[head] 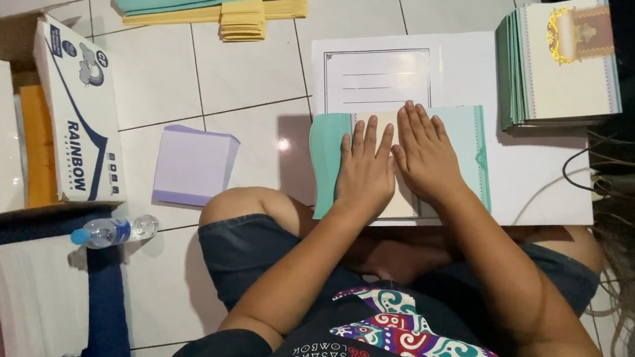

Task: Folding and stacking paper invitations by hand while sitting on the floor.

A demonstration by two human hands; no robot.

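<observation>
While both palms lay flat and open, the left hand (366, 169) and right hand (425, 153) pressed a teal-and-cream folded card (465, 141) — gripping nothing — apparently mid-crease, so firm, even pressure seemed the next need.

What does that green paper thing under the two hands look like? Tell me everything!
The green card is a pale teal paper sheet with a cream panel in its middle and a thin border line near its right edge. It lies flat on a white board over the person's lap. The left hand and right hand press on it, palms down, fingers spread.

Left hand (366, 171), right hand (425, 153) side by side, palms down, fingers (371, 135) extended, forearms stretched forward.
</observation>
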